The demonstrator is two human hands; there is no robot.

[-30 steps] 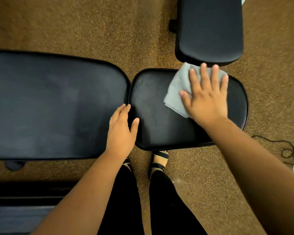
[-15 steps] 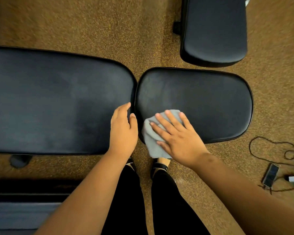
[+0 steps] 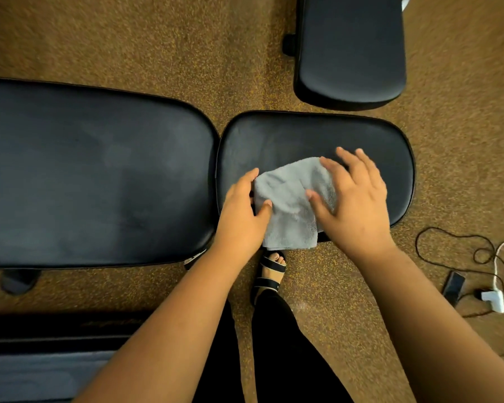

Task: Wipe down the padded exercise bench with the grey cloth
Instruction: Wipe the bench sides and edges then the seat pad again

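Note:
The black padded bench has a long back pad (image 3: 93,175) on the left and a shorter seat pad (image 3: 303,135) on the right. The grey cloth (image 3: 288,202) lies rumpled on the near left part of the seat pad, with its lower edge hanging over the front rim. My left hand (image 3: 242,210) touches the cloth's left edge, thumb resting on the fabric. My right hand (image 3: 352,199) lies over the cloth's right side with its fingers spread and fairly straight. It is blurred by motion.
A second black pad (image 3: 349,50) stands beyond the seat. On the speckled brown floor at the right lie a phone (image 3: 453,286), a white charger (image 3: 493,298) and a tangle of cables (image 3: 460,242). My sandalled foot (image 3: 269,271) is under the seat's front edge.
My right hand swept the cloth from the seat's far right to its near left edge, then slid right. My left hand moved from the gap between the pads onto the cloth's left edge.

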